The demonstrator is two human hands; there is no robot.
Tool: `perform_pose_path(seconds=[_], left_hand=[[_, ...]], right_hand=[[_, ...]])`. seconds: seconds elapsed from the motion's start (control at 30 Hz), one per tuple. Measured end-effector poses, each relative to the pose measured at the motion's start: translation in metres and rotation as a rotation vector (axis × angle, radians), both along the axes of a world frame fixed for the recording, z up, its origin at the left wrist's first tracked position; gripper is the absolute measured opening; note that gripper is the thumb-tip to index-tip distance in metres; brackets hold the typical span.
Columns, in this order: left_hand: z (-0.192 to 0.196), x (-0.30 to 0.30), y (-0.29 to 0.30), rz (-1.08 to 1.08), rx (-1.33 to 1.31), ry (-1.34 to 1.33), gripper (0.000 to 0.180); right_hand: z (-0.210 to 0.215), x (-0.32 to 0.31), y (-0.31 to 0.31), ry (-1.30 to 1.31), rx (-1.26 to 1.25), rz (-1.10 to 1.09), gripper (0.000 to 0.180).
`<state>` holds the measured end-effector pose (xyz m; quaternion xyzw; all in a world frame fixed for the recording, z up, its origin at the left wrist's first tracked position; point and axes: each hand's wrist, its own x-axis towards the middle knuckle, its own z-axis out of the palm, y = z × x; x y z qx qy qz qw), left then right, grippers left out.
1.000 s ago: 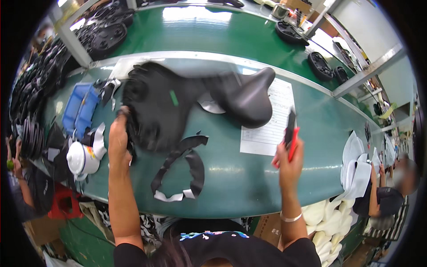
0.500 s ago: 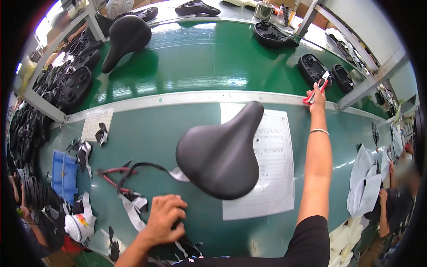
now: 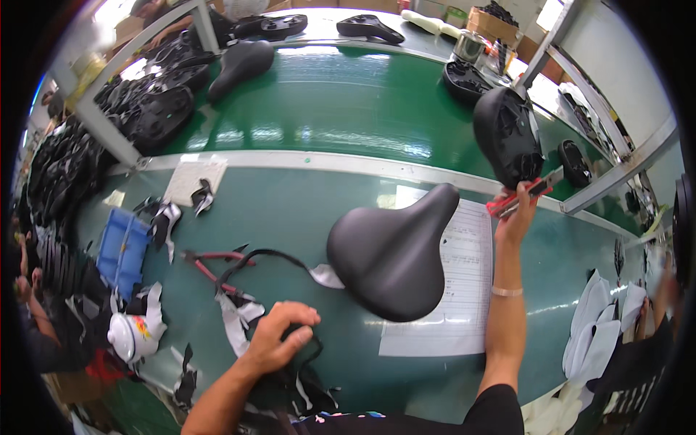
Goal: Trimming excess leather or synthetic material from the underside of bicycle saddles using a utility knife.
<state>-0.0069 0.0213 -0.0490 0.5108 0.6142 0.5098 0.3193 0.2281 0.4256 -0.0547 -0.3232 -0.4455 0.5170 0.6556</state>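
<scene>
Black saddle (image 3: 395,257) resting on green bench (image 3: 304,210), partly over paper sheet (image 3: 453,304); long axis diagonal, narrow nose pointing up-right, wide rear toward lower left. Right hand (image 3: 516,217) raised beyond nose, grip closed around red-handled pliers (image 3: 523,194). Left hand (image 3: 281,335) near bench edge, grip curled shut on black strap scraps (image 3: 308,362).

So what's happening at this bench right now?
A person works at a green table with bicycle saddle parts. The right hand is stretched out, gripping a red-handled tool up against an upturned saddle shell by the far belt. The left hand rests on black trim scraps at the near edge. A finished black saddle lies partly on a printed sheet; red-handled pliers lie to its left.
</scene>
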Motion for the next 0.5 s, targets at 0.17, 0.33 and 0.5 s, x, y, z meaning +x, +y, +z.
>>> perform_pose_path(seconds=[0.17, 0.33, 0.5], left_hand=[[0.000, -0.017, -0.008, 0.111, 0.130, -0.730, 0.069], [0.028, -0.020, -0.033, 0.234, 0.002, -0.964, 0.064], [0.044, -0.041, -0.076, 0.308, -0.150, -0.807, 0.049]], right_hand=[[0.034, -0.010, -0.185, -0.057, -0.122, 0.378, 0.031], [0.038, 0.013, -0.294, -0.802, 0.366, 0.895, 0.048], [0.041, 0.015, -0.322, -0.908, 0.338, 0.882, 0.052]])
